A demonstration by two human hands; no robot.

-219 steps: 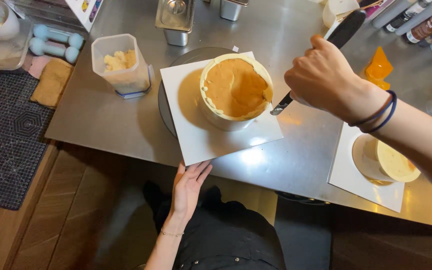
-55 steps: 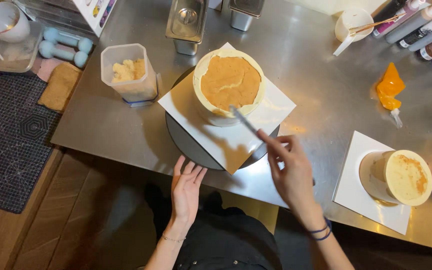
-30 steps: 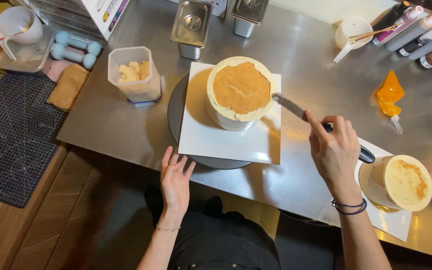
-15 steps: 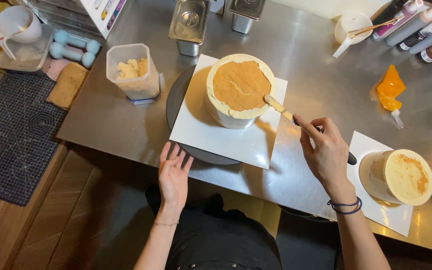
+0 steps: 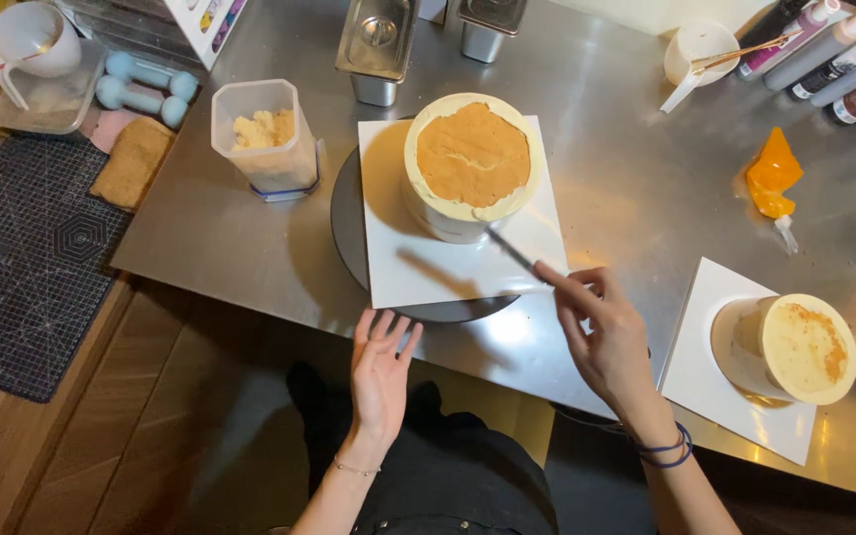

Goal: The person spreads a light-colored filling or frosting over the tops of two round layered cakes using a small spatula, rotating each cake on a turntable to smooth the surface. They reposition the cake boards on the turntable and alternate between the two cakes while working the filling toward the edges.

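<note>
The right hand grasps a palette knife, fingers closed about its handle, the blade tip touching the near side of the round cake. This cake (cream on the sides, brown top bare) stands on a white square board set on a dark turntable near the bench's front edge. The left hand is released, fingers spread, palm just below the turntable's front rim, holding nothing. A second cake on its own white board sits at the front right corner. A clear tub of crumbs stands left of the turntable; an orange piping bag lies toward the right.
</note>
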